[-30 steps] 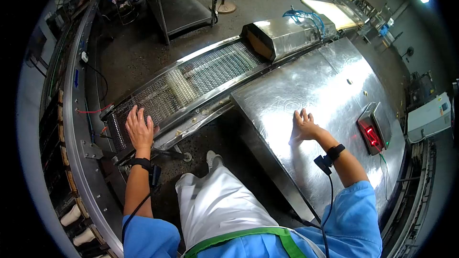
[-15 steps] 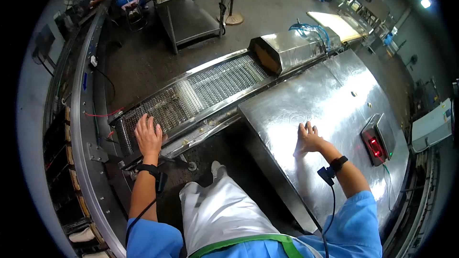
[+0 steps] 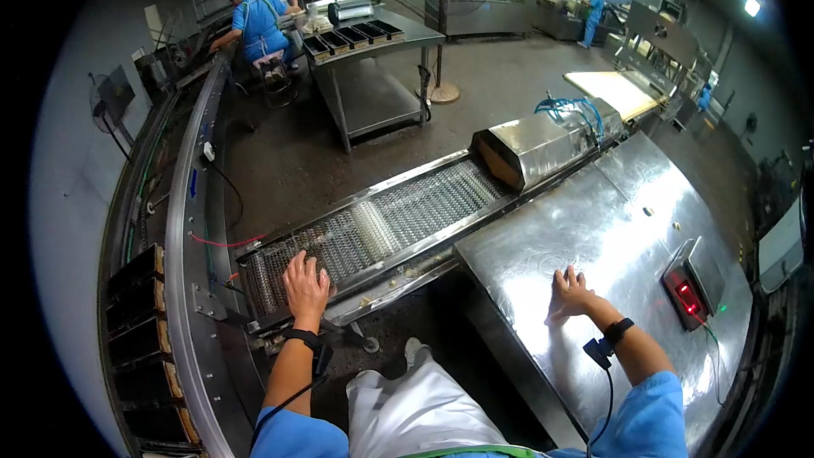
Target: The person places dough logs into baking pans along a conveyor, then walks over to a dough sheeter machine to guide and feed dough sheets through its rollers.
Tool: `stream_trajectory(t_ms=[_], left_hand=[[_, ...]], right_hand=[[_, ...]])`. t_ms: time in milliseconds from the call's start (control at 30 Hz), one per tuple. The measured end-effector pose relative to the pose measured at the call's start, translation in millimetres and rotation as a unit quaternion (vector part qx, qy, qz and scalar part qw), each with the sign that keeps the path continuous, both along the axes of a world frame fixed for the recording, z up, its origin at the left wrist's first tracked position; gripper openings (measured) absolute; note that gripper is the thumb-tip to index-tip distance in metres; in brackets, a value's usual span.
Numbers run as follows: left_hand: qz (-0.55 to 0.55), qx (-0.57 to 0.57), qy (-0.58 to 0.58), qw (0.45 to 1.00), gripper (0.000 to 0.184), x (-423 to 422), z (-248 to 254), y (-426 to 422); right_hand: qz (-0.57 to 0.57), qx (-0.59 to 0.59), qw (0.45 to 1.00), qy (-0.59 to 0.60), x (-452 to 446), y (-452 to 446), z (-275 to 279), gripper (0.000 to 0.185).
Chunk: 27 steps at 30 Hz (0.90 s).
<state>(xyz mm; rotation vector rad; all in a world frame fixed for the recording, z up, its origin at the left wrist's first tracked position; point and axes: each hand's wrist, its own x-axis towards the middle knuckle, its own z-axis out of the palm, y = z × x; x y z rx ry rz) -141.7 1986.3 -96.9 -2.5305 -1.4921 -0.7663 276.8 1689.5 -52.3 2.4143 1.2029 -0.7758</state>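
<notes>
My left hand (image 3: 306, 289) is at the near end of a metal mesh conveyor (image 3: 437, 191), its fingers stretched out and nothing in them. Whether it rests on the mesh or the side rail, I cannot tell. On the shiny steel table (image 3: 526, 276) my right hand (image 3: 570, 298) stands with fingers apart, apparently touching the top, and holds nothing. To the right of that hand sits a scale with a red lit display (image 3: 687, 297). Each wrist wears a black strap with a cable.
A curved metal rail (image 3: 188, 229) runs along my left, with several black pans (image 3: 138, 322) beside it. A steel cover (image 3: 543, 148) spans the mesh conveyor's far end. Beyond are a steel side table (image 3: 373, 59) bearing black trays, a seated person (image 3: 259, 25) and other co-workers.
My view has tilted up, so the scene sits lower and farther right, and more of the far room shows. Both hands stay about where they were on the equipment.
</notes>
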Motion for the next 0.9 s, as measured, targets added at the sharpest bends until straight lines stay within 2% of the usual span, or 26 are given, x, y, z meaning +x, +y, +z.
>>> stream_trajectory(t_ms=[567, 900], left_hand=[[0.002, 0.002, 0.008, 1.000, 0.029, -0.4, -5.9, 2.0], [0.007, 0.001, 0.002, 1.000, 0.030, -0.5, -6.8, 1.5]], right_hand=[[-0.011, -0.021, 1.000, 0.009, -0.3, 1.5, 2.6, 0.129], [0.004, 0.007, 1.000, 0.010, 2.0, -1.5, -2.1, 0.127]])
